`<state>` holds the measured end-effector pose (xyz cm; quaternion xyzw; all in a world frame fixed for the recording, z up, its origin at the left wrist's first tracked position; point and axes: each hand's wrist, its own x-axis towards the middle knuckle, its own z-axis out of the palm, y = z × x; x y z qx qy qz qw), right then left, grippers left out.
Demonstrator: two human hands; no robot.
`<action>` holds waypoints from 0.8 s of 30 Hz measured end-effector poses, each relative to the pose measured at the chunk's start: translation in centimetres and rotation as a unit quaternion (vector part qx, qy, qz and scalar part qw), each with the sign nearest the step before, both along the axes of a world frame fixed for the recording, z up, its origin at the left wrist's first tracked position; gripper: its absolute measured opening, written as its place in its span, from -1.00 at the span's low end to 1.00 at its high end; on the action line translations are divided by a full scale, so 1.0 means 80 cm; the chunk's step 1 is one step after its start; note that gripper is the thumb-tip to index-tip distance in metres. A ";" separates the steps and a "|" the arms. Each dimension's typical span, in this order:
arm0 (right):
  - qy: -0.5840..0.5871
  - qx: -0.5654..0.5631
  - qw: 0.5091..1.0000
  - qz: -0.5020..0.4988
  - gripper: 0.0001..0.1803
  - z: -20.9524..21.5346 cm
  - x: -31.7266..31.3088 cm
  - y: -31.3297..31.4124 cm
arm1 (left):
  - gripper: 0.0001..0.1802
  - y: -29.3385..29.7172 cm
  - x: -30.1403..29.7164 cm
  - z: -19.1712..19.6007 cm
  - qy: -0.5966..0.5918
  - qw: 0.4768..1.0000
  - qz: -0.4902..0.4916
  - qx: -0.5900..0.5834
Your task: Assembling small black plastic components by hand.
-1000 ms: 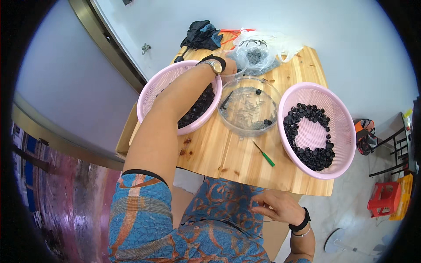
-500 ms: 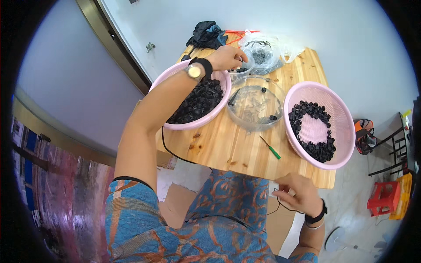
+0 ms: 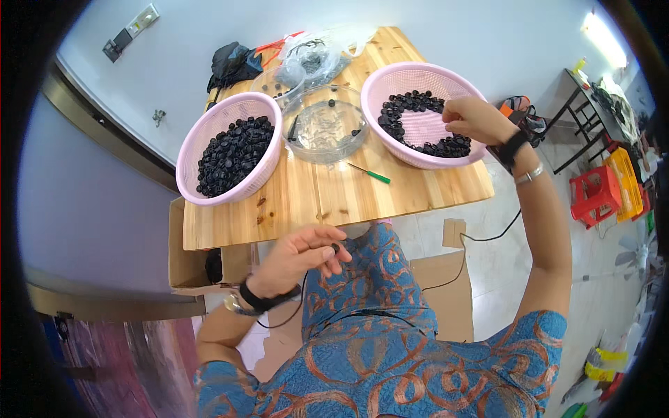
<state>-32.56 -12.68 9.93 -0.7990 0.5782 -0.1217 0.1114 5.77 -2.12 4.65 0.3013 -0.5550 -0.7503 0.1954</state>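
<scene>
The left hand (image 3: 296, 259) is held over the lap, just off the front edge of the pale, knotty wooden counter (image 3: 300, 198), its fingers curled around a small round black plastic piece (image 3: 336, 247). The right hand (image 3: 481, 120) reaches over the round, pink, perforated plastic basket (image 3: 424, 127) at the counter's right, fingers bent down toward its middle; whether they grip anything cannot be told. In that basket, small black plastic parts (image 3: 446, 148) lie in a ring around bare pink bottom. At the left, a matching pink mesh basket (image 3: 240, 108) holds a dense heap of similar parts. Between the two baskets stands a shallow, round, clear plastic tub (image 3: 327, 157), with a thin, green-handled metal tool (image 3: 369, 173) lying in front of it.
</scene>
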 end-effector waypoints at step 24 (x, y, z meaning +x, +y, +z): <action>-0.013 -0.102 0.994 0.035 -0.83 0.021 0.126 -0.165 | -0.74 0.034 0.025 -0.087 0.241 0.884 0.338 0.213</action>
